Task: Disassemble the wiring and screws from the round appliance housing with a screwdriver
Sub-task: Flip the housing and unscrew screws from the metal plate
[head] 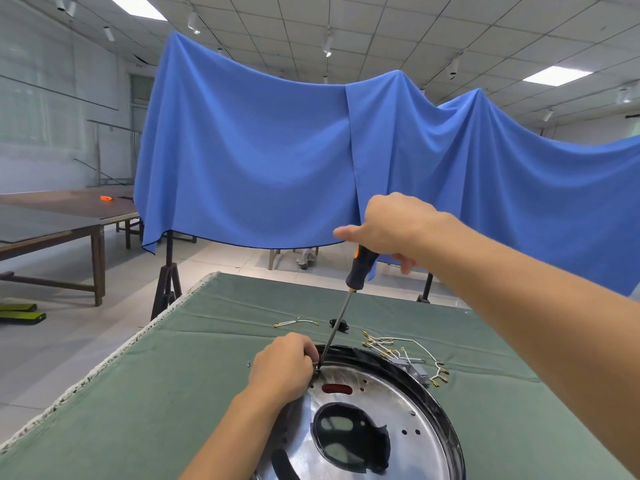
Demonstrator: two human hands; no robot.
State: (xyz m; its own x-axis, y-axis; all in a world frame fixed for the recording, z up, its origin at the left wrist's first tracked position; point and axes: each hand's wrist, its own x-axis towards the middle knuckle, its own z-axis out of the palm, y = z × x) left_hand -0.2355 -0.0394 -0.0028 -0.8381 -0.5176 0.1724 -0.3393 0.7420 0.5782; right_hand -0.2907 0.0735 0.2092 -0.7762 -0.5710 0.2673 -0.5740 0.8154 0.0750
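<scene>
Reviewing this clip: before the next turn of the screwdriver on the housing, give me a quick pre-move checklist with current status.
1. Right hand grip closed on the screwdriver handle: ok.
2. Tip seated at the screw by the round housing rim: cannot tell; left hand fingers crowd the spot.
3. Left hand steadying the housing edge: ok.
4. Left fingers clear of the tip: not ok, they sit right beside it.
5. Removed wires lie off the housing on the green cloth: ok.

One round housing (374,420), one screwdriver (341,308), two hands, left hand (282,367), right hand (391,226), one loose short wire (295,322), one wire bundle (407,356), one small black part (339,324).
</scene>
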